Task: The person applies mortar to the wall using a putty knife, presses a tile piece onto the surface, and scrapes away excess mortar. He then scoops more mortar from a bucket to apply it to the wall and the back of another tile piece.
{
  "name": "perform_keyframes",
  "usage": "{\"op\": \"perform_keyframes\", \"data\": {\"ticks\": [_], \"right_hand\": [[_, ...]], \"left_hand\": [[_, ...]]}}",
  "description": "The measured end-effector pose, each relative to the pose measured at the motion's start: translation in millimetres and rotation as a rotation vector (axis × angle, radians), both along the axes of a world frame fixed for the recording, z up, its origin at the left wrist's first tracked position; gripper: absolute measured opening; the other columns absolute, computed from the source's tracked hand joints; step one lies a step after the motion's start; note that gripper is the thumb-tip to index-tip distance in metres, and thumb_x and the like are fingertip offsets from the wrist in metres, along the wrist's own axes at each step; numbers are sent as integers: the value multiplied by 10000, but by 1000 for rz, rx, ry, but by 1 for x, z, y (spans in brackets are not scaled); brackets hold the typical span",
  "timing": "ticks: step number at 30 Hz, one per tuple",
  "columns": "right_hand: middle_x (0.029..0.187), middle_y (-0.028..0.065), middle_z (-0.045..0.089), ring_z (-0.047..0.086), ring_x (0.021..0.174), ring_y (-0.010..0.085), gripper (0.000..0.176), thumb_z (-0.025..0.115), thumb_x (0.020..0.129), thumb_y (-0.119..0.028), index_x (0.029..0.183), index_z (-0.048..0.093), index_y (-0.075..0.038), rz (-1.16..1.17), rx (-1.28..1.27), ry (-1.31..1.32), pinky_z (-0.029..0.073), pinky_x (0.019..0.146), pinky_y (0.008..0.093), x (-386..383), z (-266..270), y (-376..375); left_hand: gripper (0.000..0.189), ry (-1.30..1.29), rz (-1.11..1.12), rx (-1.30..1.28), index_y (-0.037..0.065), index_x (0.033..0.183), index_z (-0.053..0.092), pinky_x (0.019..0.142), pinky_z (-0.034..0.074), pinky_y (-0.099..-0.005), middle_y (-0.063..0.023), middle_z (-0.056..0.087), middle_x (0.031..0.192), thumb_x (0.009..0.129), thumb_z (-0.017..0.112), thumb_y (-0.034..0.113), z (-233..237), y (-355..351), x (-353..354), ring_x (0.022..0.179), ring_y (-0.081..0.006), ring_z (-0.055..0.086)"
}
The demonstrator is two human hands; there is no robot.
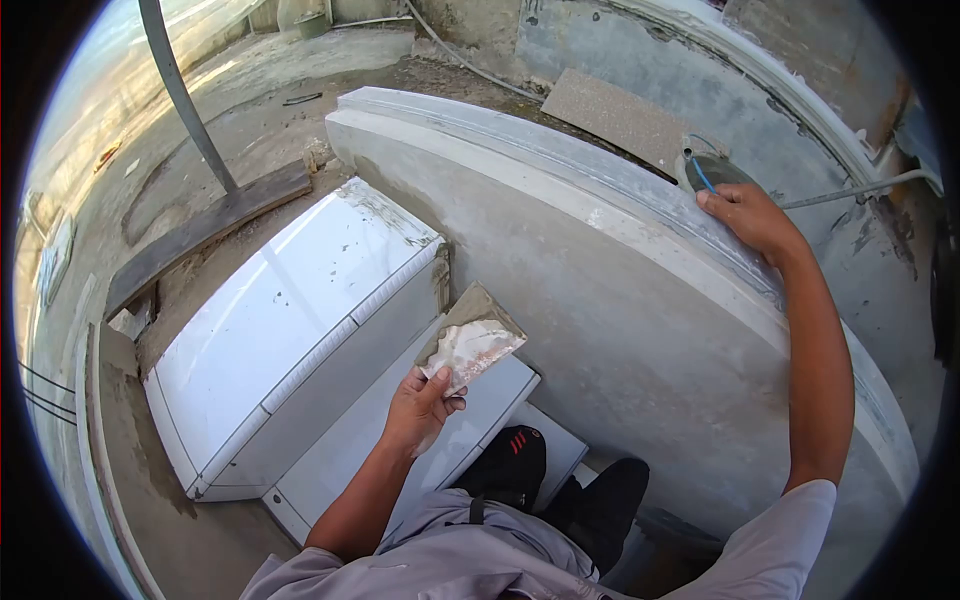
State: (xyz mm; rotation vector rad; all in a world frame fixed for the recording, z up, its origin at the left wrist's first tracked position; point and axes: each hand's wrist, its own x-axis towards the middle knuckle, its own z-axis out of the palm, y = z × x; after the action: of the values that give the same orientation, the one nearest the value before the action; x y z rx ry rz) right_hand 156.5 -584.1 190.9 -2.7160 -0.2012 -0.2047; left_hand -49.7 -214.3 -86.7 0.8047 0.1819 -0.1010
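Observation:
My left hand grips a small tile piece by its lower corner, with grey mortar and a whitish patch on the side facing me. The piece is held above the white tiled steps. At the upper right, my right hand is at a round grey bowl-like container beyond the top of the low wall. Its fingers are bent around the near edge, beside a thin blue strip. How much of the container is inside the grip is partly hidden.
A curved grey wall with a pale ledge runs beside the steps. Behind it lies a speckled board. A wooden plank and an upright metal pole stand at the upper left. A hose crosses behind.

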Motion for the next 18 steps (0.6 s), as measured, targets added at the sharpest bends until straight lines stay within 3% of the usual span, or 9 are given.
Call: {"op": "perform_keyframes", "data": {"ticks": [1, 4, 7, 8, 13, 18], "right_hand": [[891, 150, 693, 644, 776, 230, 353, 589, 989, -287, 1091, 675, 40, 9, -7, 88, 529, 772, 362, 2, -1, 0], [746, 71, 600, 577, 640, 165, 256, 524, 1020, -247, 1027, 624, -12, -23, 351, 145, 503, 630, 322, 2, 18, -17], [663, -5, 461, 433, 517, 108, 182, 448, 1045, -212, 998, 542, -64, -92, 719, 64, 415, 501, 291, -21, 53, -35], [664, -7, 441, 399, 496, 104, 179, 424, 1050, -210, 1029, 525, -65, -72, 769, 25, 379, 471, 298, -18, 62, -57], [681, -2, 388, 316, 470, 82, 181, 382, 1060, -200, 1047, 496, -60, -118, 1115, 33, 273, 421, 292, -9, 61, -112], [652, -16, 379, 297, 441, 83, 160, 404, 1036, -183, 1052, 510, -64, -151, 1247, 85, 245, 405, 291, 36, 75, -131]], "left_hand": [[250, 4, -8, -4, 115, 1214, 553, 744, 513, -320, -20, 658, 1054, 1001, 618, 229, -1, -7, 3, 857, -133, 613], [238, 61, -50, -1, 111, 1221, 554, 763, 509, -329, -24, 659, 1056, 1009, 601, 208, -3, -32, 7, 866, -140, 613], [295, 110, -76, 8, 124, 1286, 519, 776, 505, -353, -30, 647, 1092, 1008, 594, 188, -11, -63, 9, 886, -156, 613], [316, 97, -117, -32, 133, 1308, 514, 787, 505, -362, -35, 643, 1107, 1006, 593, 184, -28, -71, 11, 897, -166, 612], [378, 144, -46, -161, 96, 1329, 470, 801, 517, -381, -71, 622, 1175, 995, 619, 190, -12, -117, -5, 947, -218, 608], [386, 246, 102, -170, 84, 1330, 457, 803, 520, -383, -88, 612, 1184, 997, 618, 195, 81, -124, -40, 947, -220, 609]]}}
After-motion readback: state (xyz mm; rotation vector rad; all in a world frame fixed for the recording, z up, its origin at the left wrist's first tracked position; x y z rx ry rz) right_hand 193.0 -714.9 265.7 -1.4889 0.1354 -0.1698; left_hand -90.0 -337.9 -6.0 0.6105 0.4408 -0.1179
